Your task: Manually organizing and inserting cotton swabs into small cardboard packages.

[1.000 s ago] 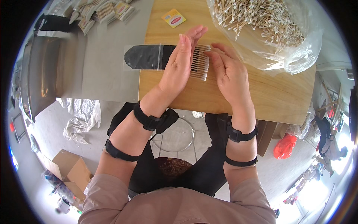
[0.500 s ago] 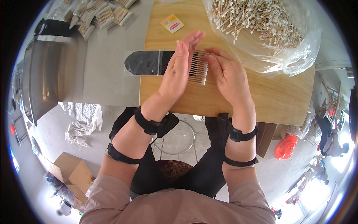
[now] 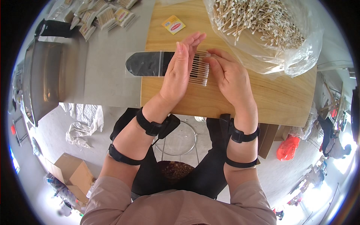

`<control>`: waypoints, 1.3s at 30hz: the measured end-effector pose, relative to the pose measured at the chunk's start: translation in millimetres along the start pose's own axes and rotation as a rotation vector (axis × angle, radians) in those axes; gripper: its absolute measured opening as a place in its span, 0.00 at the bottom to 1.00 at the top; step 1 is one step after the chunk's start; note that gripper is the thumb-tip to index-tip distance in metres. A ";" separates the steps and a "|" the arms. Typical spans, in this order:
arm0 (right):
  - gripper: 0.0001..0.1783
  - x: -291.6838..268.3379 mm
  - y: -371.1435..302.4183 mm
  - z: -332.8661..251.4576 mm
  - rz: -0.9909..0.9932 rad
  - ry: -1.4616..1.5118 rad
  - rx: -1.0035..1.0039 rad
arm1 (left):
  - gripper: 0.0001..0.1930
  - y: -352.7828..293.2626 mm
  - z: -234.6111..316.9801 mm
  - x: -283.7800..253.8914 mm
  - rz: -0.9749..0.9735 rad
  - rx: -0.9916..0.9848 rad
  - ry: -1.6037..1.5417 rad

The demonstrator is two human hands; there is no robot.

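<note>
Upper middle, an empty, straight-fingered left hand (image 3: 177, 73) partly hides one swab row (image 3: 203, 75). Right hand (image 3: 229, 76): fingertips nearly pinched, grip unclear.

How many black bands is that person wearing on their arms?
4: left wrist-side band and left elbow-side band on one forearm; right wrist-side band and right elbow-side band on the other. Sleeves might hide more.

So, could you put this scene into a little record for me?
Left hand: fingers extended, on edge across a black strip and a row of cotton swabs
Right hand: fingertips at the row's right end; grip unclear
Beyond right hand: clear bag of loose swabs
Beyond left hand: small yellow card on the wooden table
Upper left: swab packets on a grey surface
</note>
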State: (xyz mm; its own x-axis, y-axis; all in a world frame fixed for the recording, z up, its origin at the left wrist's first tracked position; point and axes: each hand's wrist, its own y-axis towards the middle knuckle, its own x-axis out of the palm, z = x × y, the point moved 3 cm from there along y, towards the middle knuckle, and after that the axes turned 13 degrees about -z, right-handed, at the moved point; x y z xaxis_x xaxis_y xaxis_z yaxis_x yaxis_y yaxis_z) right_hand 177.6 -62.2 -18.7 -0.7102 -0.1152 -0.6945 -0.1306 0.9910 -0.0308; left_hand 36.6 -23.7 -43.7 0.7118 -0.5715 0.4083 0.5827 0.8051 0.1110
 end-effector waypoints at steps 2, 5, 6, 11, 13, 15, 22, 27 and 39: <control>0.11 0.0 1.1 -0.1 0.011 -0.031 -0.008 | 0.35 -0.3 -1.3 -2.0 -0.002 -0.007 0.011; 0.13 0.3 0.5 2.3 0.009 -0.004 0.024 | 0.35 -0.3 -2.9 -2.9 0.003 0.009 0.006; 0.13 -0.3 0.0 2.1 0.010 -0.004 0.025 | 0.35 -0.4 -3.4 -3.3 0.002 0.008 0.006; 0.14 -14.1 -1.7 8.9 0.028 -0.072 0.169 | 0.34 0.4 -0.9 0.1 0.017 -0.005 -0.023; 0.14 -18.0 -1.9 16.7 0.083 -0.095 0.176 | 0.35 1.2 -0.8 0.9 0.013 -0.006 -0.023; 0.14 -20.6 -4.2 18.5 0.139 -0.121 0.184 | 0.35 2.1 -2.4 1.1 0.009 -0.007 -0.025; 0.28 19.7 -20.4 -19.8 0.035 -0.360 0.015 | 0.37 0.6 -3.5 -2.3 0.013 -0.014 -0.021; 0.37 40.9 -27.7 -22.8 -0.029 -0.511 0.039 | 0.38 1.1 -2.7 -5.4 0.000 -0.008 -0.062; 0.34 44.7 -24.2 -19.3 -0.011 -0.601 0.061 | 0.11 -21.3 53.1 -64.0 0.172 -0.317 1.235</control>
State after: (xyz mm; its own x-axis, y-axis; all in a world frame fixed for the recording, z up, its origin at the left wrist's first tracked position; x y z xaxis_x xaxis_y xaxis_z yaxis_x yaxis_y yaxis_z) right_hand 135.7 -92.6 -35.1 -0.1914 -0.0836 -0.9779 -0.0832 0.9942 -0.0687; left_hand -42.2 4.1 -24.1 0.5773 -0.3691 -0.7283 0.3940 0.9072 -0.1474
